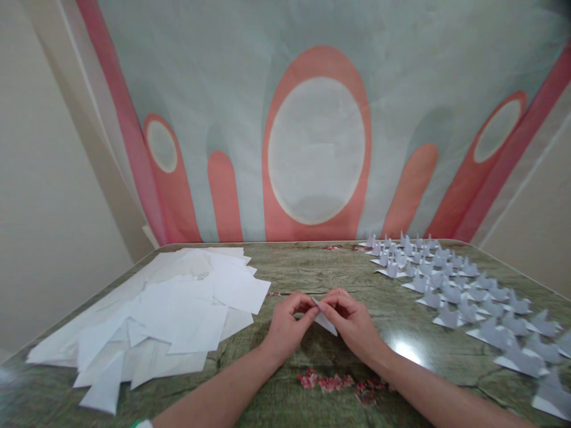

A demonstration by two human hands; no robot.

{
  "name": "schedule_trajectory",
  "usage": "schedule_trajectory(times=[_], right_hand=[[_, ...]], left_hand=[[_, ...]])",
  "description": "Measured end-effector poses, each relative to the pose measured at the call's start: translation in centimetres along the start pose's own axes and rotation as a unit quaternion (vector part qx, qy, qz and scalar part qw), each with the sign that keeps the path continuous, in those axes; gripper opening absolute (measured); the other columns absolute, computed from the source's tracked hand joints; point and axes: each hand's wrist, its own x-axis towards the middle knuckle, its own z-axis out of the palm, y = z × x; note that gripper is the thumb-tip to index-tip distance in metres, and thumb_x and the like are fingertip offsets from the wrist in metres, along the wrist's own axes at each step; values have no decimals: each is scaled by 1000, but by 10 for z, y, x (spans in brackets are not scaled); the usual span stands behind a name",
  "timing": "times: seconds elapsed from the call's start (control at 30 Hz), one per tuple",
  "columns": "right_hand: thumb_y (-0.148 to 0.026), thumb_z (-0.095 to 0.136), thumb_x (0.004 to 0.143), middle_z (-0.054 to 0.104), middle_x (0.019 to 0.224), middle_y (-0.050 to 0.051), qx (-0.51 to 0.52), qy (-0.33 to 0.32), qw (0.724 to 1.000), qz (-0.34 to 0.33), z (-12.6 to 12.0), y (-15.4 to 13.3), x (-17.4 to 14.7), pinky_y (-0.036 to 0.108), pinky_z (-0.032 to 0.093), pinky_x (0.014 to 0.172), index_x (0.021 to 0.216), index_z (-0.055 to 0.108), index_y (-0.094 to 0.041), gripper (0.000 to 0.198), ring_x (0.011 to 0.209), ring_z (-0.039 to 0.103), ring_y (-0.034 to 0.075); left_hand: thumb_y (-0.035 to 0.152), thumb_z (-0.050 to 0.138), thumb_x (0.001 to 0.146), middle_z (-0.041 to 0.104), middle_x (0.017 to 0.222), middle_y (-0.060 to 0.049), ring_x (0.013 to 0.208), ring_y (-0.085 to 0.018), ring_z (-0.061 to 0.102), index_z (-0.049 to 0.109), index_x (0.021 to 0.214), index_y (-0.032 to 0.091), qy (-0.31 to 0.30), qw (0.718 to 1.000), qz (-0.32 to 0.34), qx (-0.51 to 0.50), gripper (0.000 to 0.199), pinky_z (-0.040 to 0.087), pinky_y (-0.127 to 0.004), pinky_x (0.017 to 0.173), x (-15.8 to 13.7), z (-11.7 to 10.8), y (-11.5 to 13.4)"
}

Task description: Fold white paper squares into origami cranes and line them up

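A small piece of folded white paper (327, 324) is held between my two hands, low over the middle of the table. My left hand (289, 324) pinches its upper left end between thumb and fingers. From the other side my right hand (352, 321) grips it, thumb along the near face. One pointed end of the paper slants down to the right below my thumbs. The fingers hide its upper part, so the full folded shape cannot be made out.
Left of my hands lies a spread pile of loose white paper sheets (191, 321). Several rows of folded white paper cranes (450, 294) stand along the right side. The wood-patterned table (285, 267) ends at a patterned backdrop (232, 89).
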Motion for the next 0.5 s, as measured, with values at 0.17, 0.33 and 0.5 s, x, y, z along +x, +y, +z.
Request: schedule_trajectory(times=[0.17,0.33,0.5], right_hand=[[-32,56,80,55,73,2,-3,7,1000,6,1,3,1,27,41,63,69,62,-18,19,70,52,15],[-35,57,79,55,71,2,-19,19,1000,7,2,6,1,27,41,62,66,62,-18,22,68,51,15],[-36,56,80,56,73,3,-39,10,999,0,1,4,0,27,41,62,67,65,-19,23,69,52,15]], left_hand=[[29,61,76,61,74,-2,70,-13,58,56,80,14,3,996,-43,-75,16,47,-25,67,1,2,-5],[31,70,67,63,70,-2,67,-13,59,57,77,14,17,982,-94,-160,24,47,-25,66,5,2,-2],[35,76,58,66,69,-3,67,-16,62,61,73,13,43,978,-120,-164,30,49,-27,66,6,0,2]])
